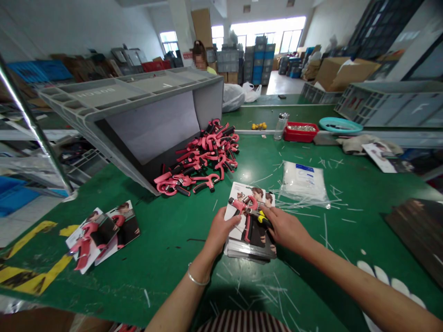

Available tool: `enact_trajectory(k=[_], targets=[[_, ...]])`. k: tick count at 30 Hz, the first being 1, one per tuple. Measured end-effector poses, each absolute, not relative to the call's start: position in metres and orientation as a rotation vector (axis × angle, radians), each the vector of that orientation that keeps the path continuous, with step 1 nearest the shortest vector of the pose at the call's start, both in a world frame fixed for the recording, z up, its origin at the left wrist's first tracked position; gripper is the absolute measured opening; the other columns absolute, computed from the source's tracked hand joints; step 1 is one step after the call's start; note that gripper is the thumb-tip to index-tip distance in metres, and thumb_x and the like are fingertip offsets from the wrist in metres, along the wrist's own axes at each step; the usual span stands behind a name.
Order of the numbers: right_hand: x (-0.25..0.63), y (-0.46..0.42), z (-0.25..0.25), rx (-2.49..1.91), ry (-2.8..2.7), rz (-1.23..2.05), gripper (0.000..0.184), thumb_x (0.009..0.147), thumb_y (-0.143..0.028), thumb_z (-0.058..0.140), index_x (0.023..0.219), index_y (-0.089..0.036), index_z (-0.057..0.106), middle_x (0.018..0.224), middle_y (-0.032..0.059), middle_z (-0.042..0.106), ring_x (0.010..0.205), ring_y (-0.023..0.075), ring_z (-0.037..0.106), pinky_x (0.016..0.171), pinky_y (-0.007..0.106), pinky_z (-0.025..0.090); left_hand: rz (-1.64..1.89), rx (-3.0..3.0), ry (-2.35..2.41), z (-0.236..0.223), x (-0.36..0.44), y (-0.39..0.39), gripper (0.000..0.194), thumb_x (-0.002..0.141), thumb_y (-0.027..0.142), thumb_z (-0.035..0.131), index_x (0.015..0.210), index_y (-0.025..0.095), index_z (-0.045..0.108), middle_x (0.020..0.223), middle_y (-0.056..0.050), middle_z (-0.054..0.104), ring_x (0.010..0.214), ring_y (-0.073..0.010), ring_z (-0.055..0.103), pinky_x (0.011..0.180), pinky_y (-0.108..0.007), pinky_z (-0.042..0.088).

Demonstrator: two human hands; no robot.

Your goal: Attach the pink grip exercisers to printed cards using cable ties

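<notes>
A printed packaging card [236, 190] lies on a stack of similar cards in front of me, with a pink and black hand grip trainer [248, 226] on it. My left hand [222, 230] grips the card's left edge, thumb on top near the trainer. In my right hand [284, 225] are cutting pliers [263, 218] with yellow and black handles. Their jaws are at the middle of the trainer; whether they touch a tie there I cannot tell. Many loose trainers [207, 154] spill from a grey crate [207, 99] lying on its side.
Two carded trainers [85, 242] lie at the left, near yellow-black tape. A bag of white cable ties [302, 182] sits to the right, with cut strips scattered around. Behind are a red tray [301, 133] and a glass bottle [281, 127]. A white glove [384, 281] lies at the right. A person [200, 55] is beyond the crate.
</notes>
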State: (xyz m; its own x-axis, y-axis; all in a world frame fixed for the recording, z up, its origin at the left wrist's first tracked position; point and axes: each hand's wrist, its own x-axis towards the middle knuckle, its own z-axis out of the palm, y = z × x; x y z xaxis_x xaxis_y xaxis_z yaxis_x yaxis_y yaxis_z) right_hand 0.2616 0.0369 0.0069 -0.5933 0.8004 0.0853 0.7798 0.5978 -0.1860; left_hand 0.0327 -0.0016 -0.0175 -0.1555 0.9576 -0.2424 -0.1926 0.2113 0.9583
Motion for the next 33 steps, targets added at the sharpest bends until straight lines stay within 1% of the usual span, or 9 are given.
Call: enact_trajectory(k=[3, 6, 9, 12, 15, 19, 26, 31, 33], targets=[[0.264, 0.029, 0.019, -1.208, -2.692, 0.467, 0.058, 0.087, -0.016, 0.048, 0.144, -0.02, 0.042, 0.122, 0.013, 0.062, 0.101, 0.0257, 0.063, 0.086, 0.038, 0.05, 1.252, 0.752, 1.275, -0.014, 0.034, -0.002, 0.047, 0.066, 0.031, 0.08, 0.107, 0.015, 0.064, 0.092, -0.007, 0.073, 0.074, -0.0193, 0.067, 0.067, -0.028, 0.049], [0.26, 0.005, 0.034, -0.904, -2.806, 0.698, 0.067, 0.081, -0.013, 0.052, 0.146, -0.025, 0.04, 0.122, 0.0102, 0.064, 0.101, 0.0245, 0.064, 0.088, 0.039, 0.052, 1.317, 0.616, 1.204, -0.006, 0.035, 0.001, 0.045, 0.063, 0.031, 0.081, 0.101, 0.012, 0.065, 0.086, -0.007, 0.073, 0.068, -0.0183, 0.066, 0.064, -0.028, 0.049], [0.25, -0.015, 0.039, -0.869, -2.736, 0.787, 0.067, 0.085, -0.016, 0.054, 0.148, -0.028, 0.037, 0.126, 0.0101, 0.063, 0.106, 0.025, 0.063, 0.091, 0.041, 0.052, 1.534, 0.465, 1.096, 0.007, 0.037, 0.007, 0.044, 0.068, 0.034, 0.078, 0.105, 0.013, 0.064, 0.097, -0.007, 0.073, 0.079, -0.0182, 0.068, 0.072, -0.029, 0.052], [0.242, -0.013, 0.033, -1.091, -2.501, 0.679, 0.057, 0.093, -0.025, 0.051, 0.148, -0.025, 0.036, 0.135, 0.0133, 0.057, 0.12, 0.0273, 0.057, 0.101, 0.048, 0.047, 1.709, 0.435, 1.032, 0.021, 0.042, 0.01, 0.044, 0.075, 0.033, 0.073, 0.114, 0.019, 0.06, 0.113, -0.006, 0.069, 0.092, -0.0169, 0.068, 0.083, -0.03, 0.053], [0.233, -0.003, 0.025, -1.186, -2.412, 0.581, 0.056, 0.095, -0.032, 0.051, 0.148, -0.02, 0.036, 0.139, 0.0157, 0.054, 0.128, 0.0308, 0.05, 0.107, 0.053, 0.041, 1.777, 0.539, 1.027, 0.027, 0.051, 0.006, 0.039, 0.086, 0.036, 0.064, 0.121, 0.023, 0.055, 0.124, -0.005, 0.065, 0.108, -0.0175, 0.064, 0.094, -0.033, 0.051], [0.221, -0.001, 0.023, -1.264, -2.384, 0.565, 0.061, 0.094, -0.031, 0.052, 0.15, -0.018, 0.031, 0.133, 0.017, 0.057, 0.126, 0.0328, 0.051, 0.104, 0.054, 0.043, 1.859, 0.626, 1.02, 0.026, 0.062, -0.001, 0.038, 0.092, 0.037, 0.058, 0.127, 0.027, 0.048, 0.132, -0.004, 0.06, 0.123, -0.0179, 0.057, 0.105, -0.037, 0.045], [0.208, -0.003, 0.018, -1.306, -2.296, 0.596, 0.054, 0.095, -0.033, 0.05, 0.145, -0.017, 0.036, 0.129, 0.0179, 0.058, 0.124, 0.034, 0.052, 0.1, 0.054, 0.044, 1.874, 0.69, 1.094, 0.029, 0.067, -0.01, 0.038, 0.092, 0.038, 0.058, 0.127, 0.027, 0.047, 0.132, -0.005, 0.06, 0.125, -0.0192, 0.056, 0.106, -0.036, 0.045], [0.203, -0.013, 0.019, -1.245, -2.263, 0.838, 0.034, 0.095, -0.027, 0.047, 0.127, -0.017, 0.051, 0.12, 0.0146, 0.063, 0.11, 0.0267, 0.061, 0.095, 0.042, 0.048, 1.89, 0.697, 1.078, 0.024, 0.067, -0.008, 0.042, 0.09, 0.038, 0.061, 0.129, 0.026, 0.049, 0.132, -0.006, 0.061, 0.123, -0.0205, 0.057, 0.106, -0.038, 0.044], [0.203, -0.03, 0.026, -1.12, -2.391, 0.942, 0.032, 0.091, -0.023, 0.051, 0.123, -0.017, 0.055, 0.114, 0.0131, 0.066, 0.103, 0.0255, 0.063, 0.091, 0.039, 0.05, 1.897, 0.68, 1.124, 0.016, 0.056, -0.003, 0.045, 0.086, 0.036, 0.066, 0.126, 0.022, 0.052, 0.127, -0.009, 0.063, 0.116, -0.0218, 0.061, 0.103, -0.04, 0.046]])
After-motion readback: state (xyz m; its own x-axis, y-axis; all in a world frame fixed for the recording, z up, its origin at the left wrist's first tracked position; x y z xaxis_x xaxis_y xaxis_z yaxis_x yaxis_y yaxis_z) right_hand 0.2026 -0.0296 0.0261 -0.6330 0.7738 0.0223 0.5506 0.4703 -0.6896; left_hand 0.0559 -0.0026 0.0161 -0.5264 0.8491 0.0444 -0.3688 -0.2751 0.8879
